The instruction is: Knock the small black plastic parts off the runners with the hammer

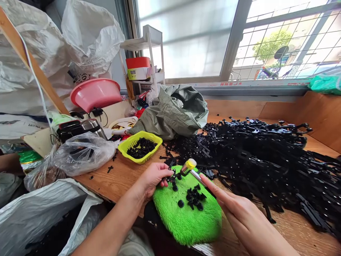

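Basket [140, 146] of black bits at left, well apart. Left hand [154, 176] pinched shut on black part [172, 175] atop green pad [186, 213]; right hand [239, 209] clamped on small hammer [189, 166], head over part. Risks: glancing blow striking fingertips, scattering loose pieces [194, 199].

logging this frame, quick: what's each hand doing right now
left hand: closed on a small black plastic part, held on the fuzzy green pad
right hand: closed on a small hammer with a yellow and white head
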Motion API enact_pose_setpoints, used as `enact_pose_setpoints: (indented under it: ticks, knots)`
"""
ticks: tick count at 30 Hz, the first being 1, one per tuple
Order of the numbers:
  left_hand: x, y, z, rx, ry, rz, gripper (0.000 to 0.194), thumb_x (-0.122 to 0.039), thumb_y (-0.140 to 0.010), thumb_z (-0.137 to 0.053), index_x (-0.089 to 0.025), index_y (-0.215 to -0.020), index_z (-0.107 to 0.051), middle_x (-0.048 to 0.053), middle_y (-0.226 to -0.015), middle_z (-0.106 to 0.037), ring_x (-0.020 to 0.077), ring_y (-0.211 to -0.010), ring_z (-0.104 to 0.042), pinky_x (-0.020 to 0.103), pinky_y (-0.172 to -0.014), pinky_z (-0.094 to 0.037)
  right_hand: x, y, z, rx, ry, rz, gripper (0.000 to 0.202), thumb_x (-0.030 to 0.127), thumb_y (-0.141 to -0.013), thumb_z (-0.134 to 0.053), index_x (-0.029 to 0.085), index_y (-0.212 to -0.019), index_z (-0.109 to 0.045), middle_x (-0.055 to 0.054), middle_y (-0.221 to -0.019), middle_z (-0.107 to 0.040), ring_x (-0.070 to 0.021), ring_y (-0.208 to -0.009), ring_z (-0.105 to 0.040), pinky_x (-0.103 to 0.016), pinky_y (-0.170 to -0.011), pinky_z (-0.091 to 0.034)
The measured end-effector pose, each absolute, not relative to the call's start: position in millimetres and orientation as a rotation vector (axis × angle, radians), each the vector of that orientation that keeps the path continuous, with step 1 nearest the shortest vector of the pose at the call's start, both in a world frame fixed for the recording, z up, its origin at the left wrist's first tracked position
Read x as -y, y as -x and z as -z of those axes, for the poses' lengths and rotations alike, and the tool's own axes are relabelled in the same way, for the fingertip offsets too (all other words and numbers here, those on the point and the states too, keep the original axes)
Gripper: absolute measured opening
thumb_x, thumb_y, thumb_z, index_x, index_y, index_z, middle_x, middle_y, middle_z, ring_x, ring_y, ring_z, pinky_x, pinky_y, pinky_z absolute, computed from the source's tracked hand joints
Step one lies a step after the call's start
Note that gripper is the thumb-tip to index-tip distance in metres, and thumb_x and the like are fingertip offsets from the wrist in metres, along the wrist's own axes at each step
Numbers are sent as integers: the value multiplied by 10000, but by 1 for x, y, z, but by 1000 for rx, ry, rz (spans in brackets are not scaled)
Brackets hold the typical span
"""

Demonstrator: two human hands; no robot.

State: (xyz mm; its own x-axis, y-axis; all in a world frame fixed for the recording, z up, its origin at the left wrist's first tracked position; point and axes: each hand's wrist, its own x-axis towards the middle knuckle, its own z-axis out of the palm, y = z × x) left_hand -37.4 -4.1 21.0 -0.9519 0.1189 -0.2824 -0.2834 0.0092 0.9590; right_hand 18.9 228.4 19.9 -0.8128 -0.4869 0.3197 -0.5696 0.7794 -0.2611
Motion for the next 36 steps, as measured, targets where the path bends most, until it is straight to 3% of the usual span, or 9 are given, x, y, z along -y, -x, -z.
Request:
enact_pose_setpoints:
  ticks: [11, 16, 21, 23, 27, 29, 32, 36]
  knots:
    - [3, 36, -20, -1893, 226, -2106, 133, -159, -604, -579, -106, -572, -460, 1, -505, -512, 22, -310, -382, 102, -296, -221, -236, -27, -14, 2663, -817, -917, 508, 315, -848, -459, 237, -1339, -358, -52, -1134, -564, -270, -1008, -535, -348, -836, -478]
    - [1, 36, -18, -1938, 236, -2085, 134, -154, -611, -592, -98, -569, -477, 16, -519, -531, 27, -311, -395, 107, -294, -224, -237, -32, -20, 2704, -1018, -1091, 451, 253, -936, -268, 263, -1386, -234, -7, -1300, -412, -222, -1163, -394, -351, -958, -373]
    - [-2, 37, -17, -1991, 275, -2075, 133, -127, -619, -564, -111, -547, -453, 4, -490, -523, 33, -301, -397, 107, -287, -220, -232, -35, -27, 2732, -1036, -978, 437, 226, -960, -187, 314, -1388, -178, 49, -1336, -360, -151, -1196, -348, -305, -1005, -293]
    - [-3, 36, -17, -2011, 286, -2082, 134, -120, -617, -555, -119, -548, -440, -15, -466, -500, 34, -298, -394, 105, -286, -232, -228, -35, -31, 2642, -1008, -886, 443, 203, -958, -185, 287, -1393, -174, 26, -1352, -337, -154, -1186, -363, -270, -974, -337]
    - [-4, 35, -17, -2039, 308, -2088, 126, -109, -617, -535, -126, -555, -427, -27, -449, -479, 40, -297, -397, 105, -283, -243, -221, -32, -38, 2639, -1024, -620, 550, 74, -871, -213, 268, -1386, -220, -39, -1164, -543, -209, -968, -563, -256, -718, -525]
    - [-5, 34, -17, -2047, 318, -2085, 114, -97, -617, -523, -124, -559, -429, -21, -454, -489, 40, -296, -394, 105, -283, -249, -220, -31, -41, 2669, -1034, -559, 575, 55, -849, -235, 289, -1374, -247, -31, -1126, -569, -218, -948, -573, -273, -717, -529]
    - [-5, 34, -18, -2053, 315, -2090, 112, -96, -623, -527, -125, -572, -432, -19, -463, -497, 44, -302, -399, 107, -289, -264, -218, -32, -44, 2551, -1000, -623, 541, 95, -876, -249, 253, -1392, -204, -49, -1243, -476, -220, -1021, -530, -293, -810, -490]
    - [-6, 34, -17, -2066, 316, -2093, 119, -101, -627, -527, -128, -568, -427, -22, -449, -486, 45, -295, -388, 111, -289, -259, -217, -35, -39, 2641, -1046, -398, 632, 22, -806, -210, 255, -1393, -198, -68, -960, -634, -217, -680, -642, -273, -521, -540]
